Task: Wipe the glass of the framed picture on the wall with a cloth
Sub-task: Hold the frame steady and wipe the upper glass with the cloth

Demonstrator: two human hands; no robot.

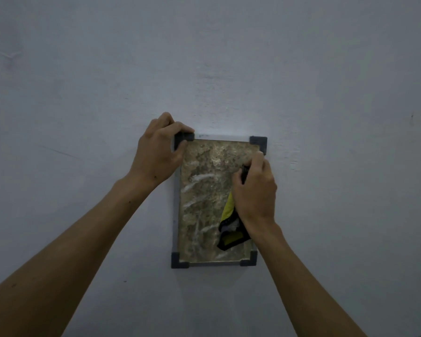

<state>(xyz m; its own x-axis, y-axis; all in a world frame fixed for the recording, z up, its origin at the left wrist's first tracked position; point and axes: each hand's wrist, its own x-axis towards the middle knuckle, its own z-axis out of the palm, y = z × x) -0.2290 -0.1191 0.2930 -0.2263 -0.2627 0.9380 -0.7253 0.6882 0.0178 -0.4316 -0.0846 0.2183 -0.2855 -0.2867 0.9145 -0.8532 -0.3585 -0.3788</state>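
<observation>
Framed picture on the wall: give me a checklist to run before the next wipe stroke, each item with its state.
1. Left hand grips the framed picture at its top-left corner: ok.
2. Right hand holds the cloth: ok.
3. Cloth against the glass: ok.
4. Glass free of streaks: not ok, white smears on the left half.
5. Frame hanging straight: cannot tell.

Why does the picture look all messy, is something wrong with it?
The glass has whitish smears across its left half, like streaks not yet wiped off. The frame hangs slightly tilted. No cracks show.
</observation>
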